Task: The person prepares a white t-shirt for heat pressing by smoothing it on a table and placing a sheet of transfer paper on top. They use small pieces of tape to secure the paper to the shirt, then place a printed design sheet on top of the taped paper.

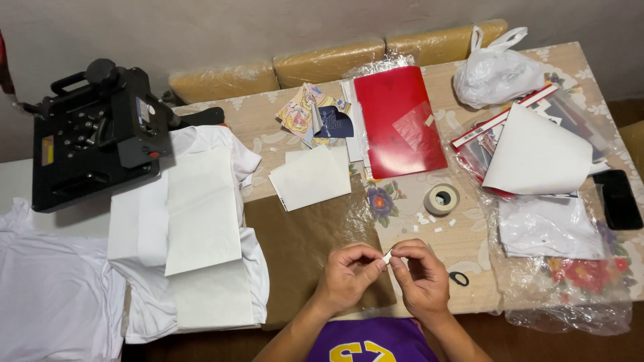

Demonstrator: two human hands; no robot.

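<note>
Both hands, left hand (345, 275) and right hand (421, 276), pinch a small tape piece (387, 255) together at fingertips; likely light, flimsy, sticky, best held by edges.

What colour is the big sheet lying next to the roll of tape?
Red, a glossy sheet just above the tape roll; the head view shows it.
</note>
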